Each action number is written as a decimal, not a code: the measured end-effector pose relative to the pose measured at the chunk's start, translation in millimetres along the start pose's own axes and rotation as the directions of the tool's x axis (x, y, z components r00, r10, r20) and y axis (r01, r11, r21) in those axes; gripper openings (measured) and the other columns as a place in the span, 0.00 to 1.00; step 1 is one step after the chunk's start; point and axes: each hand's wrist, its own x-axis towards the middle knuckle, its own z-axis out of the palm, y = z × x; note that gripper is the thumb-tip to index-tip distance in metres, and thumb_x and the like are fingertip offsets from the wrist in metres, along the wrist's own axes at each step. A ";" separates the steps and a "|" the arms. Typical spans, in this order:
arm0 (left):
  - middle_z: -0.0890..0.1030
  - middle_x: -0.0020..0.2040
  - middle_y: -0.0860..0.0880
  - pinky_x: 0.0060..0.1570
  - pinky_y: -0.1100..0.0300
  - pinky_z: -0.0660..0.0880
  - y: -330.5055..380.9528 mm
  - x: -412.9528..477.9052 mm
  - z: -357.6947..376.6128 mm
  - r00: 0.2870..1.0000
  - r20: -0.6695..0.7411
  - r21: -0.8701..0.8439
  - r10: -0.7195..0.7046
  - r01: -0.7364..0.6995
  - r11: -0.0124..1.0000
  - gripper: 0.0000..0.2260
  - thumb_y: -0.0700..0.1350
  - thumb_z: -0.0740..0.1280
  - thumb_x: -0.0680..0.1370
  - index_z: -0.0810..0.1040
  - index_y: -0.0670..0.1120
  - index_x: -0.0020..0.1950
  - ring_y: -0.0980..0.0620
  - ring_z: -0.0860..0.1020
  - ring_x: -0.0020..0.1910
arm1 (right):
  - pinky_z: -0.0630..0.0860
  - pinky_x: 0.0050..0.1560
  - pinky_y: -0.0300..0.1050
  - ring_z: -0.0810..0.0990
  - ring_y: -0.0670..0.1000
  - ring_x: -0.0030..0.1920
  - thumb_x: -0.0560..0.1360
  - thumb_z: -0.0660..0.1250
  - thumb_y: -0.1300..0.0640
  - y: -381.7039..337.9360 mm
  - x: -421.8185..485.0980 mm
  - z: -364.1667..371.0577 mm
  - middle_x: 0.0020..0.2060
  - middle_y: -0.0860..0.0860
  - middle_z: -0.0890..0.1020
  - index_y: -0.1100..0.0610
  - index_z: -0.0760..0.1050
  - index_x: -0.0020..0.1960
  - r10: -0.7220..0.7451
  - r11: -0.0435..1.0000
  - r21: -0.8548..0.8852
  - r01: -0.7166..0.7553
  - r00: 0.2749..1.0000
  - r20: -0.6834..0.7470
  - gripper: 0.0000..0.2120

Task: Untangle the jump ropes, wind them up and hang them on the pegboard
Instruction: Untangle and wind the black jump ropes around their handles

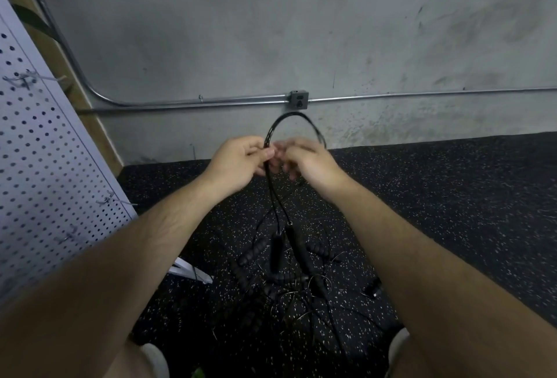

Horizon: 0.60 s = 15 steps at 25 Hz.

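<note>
The left hand (238, 160) and right hand (307, 163) pinch one jump rope (289, 114).

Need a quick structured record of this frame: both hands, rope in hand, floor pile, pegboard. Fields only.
left hand: pinches the held rope at the loop's base
right hand: fingers curled on the same rope, beside the left
held rope: black, looped above both hands
handles: two, black, dangling below the hands
floor pile: tangled black ropes, some beaded
pegboard: white, at left; visible hooks carry no rope
</note>
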 end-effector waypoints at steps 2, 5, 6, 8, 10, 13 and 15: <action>0.87 0.43 0.46 0.51 0.45 0.82 7.6 6.9 -1.4 0.998 -0.046 -0.032 0.044 -0.045 0.998 0.07 0.41 0.66 0.82 0.82 0.46 0.48 0.45 0.86 0.45 | 0.78 0.48 0.43 0.82 0.46 0.47 0.76 0.69 0.56 21.2 -9.0 3.6 0.52 0.48 0.84 0.53 0.80 0.61 0.122 0.972 -0.219 -0.080 0.975 0.184 0.13; 0.87 0.44 0.46 0.51 0.45 0.81 12.6 10.6 -2.0 0.995 -0.074 -0.098 0.061 -0.068 0.993 0.06 0.42 0.66 0.83 0.82 0.46 0.50 0.45 0.86 0.47 | 0.73 0.41 0.37 0.80 0.41 0.38 0.78 0.71 0.53 34.9 -15.4 13.1 0.41 0.45 0.83 0.54 0.82 0.54 0.174 0.928 -0.358 -0.103 0.969 0.173 0.07; 0.87 0.46 0.47 0.53 0.46 0.81 12.8 10.3 -2.7 0.996 -0.071 -0.117 0.052 -0.060 0.991 0.06 0.44 0.65 0.83 0.83 0.47 0.51 0.46 0.86 0.49 | 0.74 0.39 0.38 0.79 0.43 0.35 0.79 0.71 0.53 33.9 -14.8 14.2 0.37 0.46 0.82 0.54 0.83 0.49 0.150 0.932 -0.348 -0.100 0.981 0.122 0.05; 0.87 0.52 0.51 0.58 0.50 0.79 8.5 8.1 -6.0 0.999 -0.033 -0.128 0.031 -0.035 0.991 0.08 0.50 0.65 0.82 0.84 0.54 0.53 0.49 0.84 0.55 | 0.76 0.38 0.39 0.79 0.46 0.33 0.79 0.70 0.54 26.1 -11.8 13.6 0.34 0.49 0.82 0.53 0.81 0.43 0.092 0.957 -0.281 -0.077 0.995 0.039 0.07; 0.86 0.54 0.55 0.63 0.54 0.77 0.7 0.1 -9.0 0.999 0.048 -0.075 -0.019 0.022 0.997 0.08 0.52 0.64 0.82 0.82 0.60 0.55 0.52 0.83 0.58 | 0.77 0.35 0.37 0.80 0.46 0.31 0.79 0.70 0.56 12.4 -6.3 11.5 0.33 0.51 0.82 0.54 0.79 0.40 0.014 0.977 -0.210 -0.021 0.999 -0.031 0.09; 0.85 0.53 0.56 0.64 0.64 0.74 -9.3 -18.2 -5.0 0.982 0.169 0.009 -0.084 0.083 0.996 0.09 0.43 0.65 0.83 0.80 0.52 0.61 0.60 0.82 0.55 | 0.77 0.29 0.39 0.78 0.48 0.26 0.79 0.71 0.58 -8.8 -0.1 12.9 0.30 0.54 0.80 0.68 0.78 0.43 -0.047 0.998 -0.055 0.042 0.994 -0.101 0.13; 0.86 0.53 0.48 0.62 0.63 0.76 -14.2 -24.5 2.4 0.973 0.220 -0.014 -0.065 0.070 0.997 0.08 0.38 0.65 0.83 0.80 0.42 0.61 0.55 0.84 0.56 | 0.76 0.27 0.44 0.77 0.49 0.26 0.79 0.71 0.58 -15.6 0.0 16.0 0.28 0.53 0.79 0.71 0.77 0.43 -0.054 0.998 0.015 0.056 0.993 -0.109 0.14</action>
